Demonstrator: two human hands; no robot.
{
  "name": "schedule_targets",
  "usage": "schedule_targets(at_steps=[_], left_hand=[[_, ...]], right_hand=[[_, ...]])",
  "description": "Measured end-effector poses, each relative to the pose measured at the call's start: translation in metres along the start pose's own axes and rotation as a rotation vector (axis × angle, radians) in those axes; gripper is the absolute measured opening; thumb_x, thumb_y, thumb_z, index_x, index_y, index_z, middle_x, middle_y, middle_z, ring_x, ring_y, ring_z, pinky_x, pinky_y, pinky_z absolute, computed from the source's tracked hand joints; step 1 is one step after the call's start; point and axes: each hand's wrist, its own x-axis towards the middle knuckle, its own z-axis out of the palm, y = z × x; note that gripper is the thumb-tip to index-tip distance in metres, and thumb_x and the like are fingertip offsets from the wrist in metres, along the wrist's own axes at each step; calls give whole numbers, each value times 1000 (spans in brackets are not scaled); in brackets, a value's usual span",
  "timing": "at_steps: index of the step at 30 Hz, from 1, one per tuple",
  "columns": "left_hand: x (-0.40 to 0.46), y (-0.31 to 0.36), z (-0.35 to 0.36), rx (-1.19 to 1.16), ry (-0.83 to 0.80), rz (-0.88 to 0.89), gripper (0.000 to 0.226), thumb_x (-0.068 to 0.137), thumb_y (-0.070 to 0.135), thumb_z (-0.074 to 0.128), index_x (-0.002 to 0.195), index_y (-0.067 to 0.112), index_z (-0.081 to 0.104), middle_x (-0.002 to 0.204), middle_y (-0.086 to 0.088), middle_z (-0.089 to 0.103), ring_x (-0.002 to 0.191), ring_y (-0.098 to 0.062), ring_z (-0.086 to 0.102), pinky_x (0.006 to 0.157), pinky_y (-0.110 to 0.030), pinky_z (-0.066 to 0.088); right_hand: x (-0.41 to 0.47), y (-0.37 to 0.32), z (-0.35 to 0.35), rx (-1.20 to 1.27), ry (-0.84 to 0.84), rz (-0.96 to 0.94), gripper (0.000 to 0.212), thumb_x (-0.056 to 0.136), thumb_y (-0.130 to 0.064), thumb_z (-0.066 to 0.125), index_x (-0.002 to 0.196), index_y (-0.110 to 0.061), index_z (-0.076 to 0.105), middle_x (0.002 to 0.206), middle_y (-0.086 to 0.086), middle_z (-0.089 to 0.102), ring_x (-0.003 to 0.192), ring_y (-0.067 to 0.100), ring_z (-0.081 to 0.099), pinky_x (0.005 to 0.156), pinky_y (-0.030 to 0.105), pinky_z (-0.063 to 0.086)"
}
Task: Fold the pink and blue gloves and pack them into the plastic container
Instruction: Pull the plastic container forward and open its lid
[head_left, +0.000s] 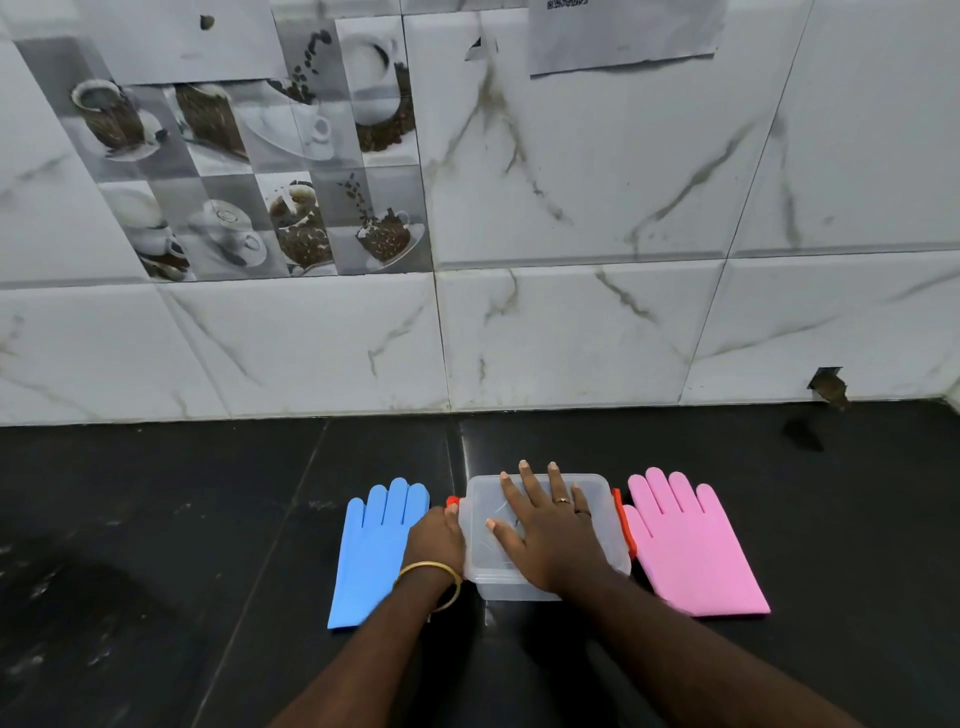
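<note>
A clear plastic container (597, 493) with its lid on and red side clips sits on the black counter. My right hand (545, 525) lies flat on the lid with fingers spread. At the container's left edge, my left hand (436, 540) has its fingers curled by the red clip (453, 502); whether it grips the clip is hidden. The blue glove (371, 551) lies flat to the left, fingers pointing to the wall, partly under my left wrist. Flat on the right lies the pink glove (696, 551), touching the container's right clip (623, 519).
The black counter (156, 519) stretches to both sides and ends at a marble-tiled wall (571, 338) just behind the container. A broken gap (828, 387) shows in the wall's base at the right.
</note>
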Motion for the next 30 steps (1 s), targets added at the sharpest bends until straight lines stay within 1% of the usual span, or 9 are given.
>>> schedule_targets(at_steps=[4,7,9,13,17,20,24,27,30], left_hand=[[7,-3,7,-242,-117,-73,43,99,49,34,122,22,58,123,2,66,105,-19,63,105,-30,44],[10,3,-1,-424,58,-77,42,99,46,39,123,16,58,121,-5,66,105,-19,62,99,-34,49],[11,9,-8,-500,132,112,49,96,51,44,132,18,52,133,-3,58,119,-18,55,102,-32,44],[7,33,-22,-354,-208,534,112,68,84,51,154,25,10,163,2,7,150,-21,7,119,-50,18],[22,44,-24,-11,-439,585,156,35,89,66,149,28,-21,162,3,-20,150,-25,-9,118,-58,9],[34,54,-28,192,-475,598,153,39,79,76,150,29,-16,164,-2,-7,150,-31,2,116,-61,16],[39,68,-30,294,-479,595,129,50,72,78,152,26,14,156,-6,26,140,-31,26,109,-58,30],[39,77,-30,332,-504,565,123,50,69,80,150,24,23,150,-9,34,135,-30,33,106,-54,36],[38,84,-31,353,-506,562,119,50,67,82,147,21,29,143,-9,43,127,-28,42,102,-49,41]], right_hand=[[1,1,0,-3,-12,-4,75,91,-73,19,156,-38,3,168,-6,2,154,31,-1,121,56,3],[0,3,3,-5,-15,-10,76,91,-73,17,156,-38,3,168,-5,0,154,31,-2,121,56,3],[0,7,5,-5,-19,-20,76,91,-73,14,156,-38,2,168,-5,-2,154,30,-5,121,55,2],[1,12,-1,-5,-63,-20,77,91,-72,17,155,-37,-7,166,-5,-14,152,30,-17,120,53,-4],[5,6,-10,231,-73,-34,69,98,-59,34,157,-33,10,167,-5,6,154,25,-7,122,48,1],[-2,16,-23,609,110,46,50,103,-30,46,150,-19,36,158,3,38,151,22,24,120,32,17],[-20,45,-29,482,429,403,43,97,-24,56,139,-15,53,141,4,58,135,23,50,111,35,38],[-29,59,-26,557,409,615,39,98,-33,54,131,-13,58,127,3,65,119,24,61,103,40,49],[-31,63,-22,600,344,628,30,102,-34,45,97,-17,69,97,3,74,91,18,68,89,39,55]])
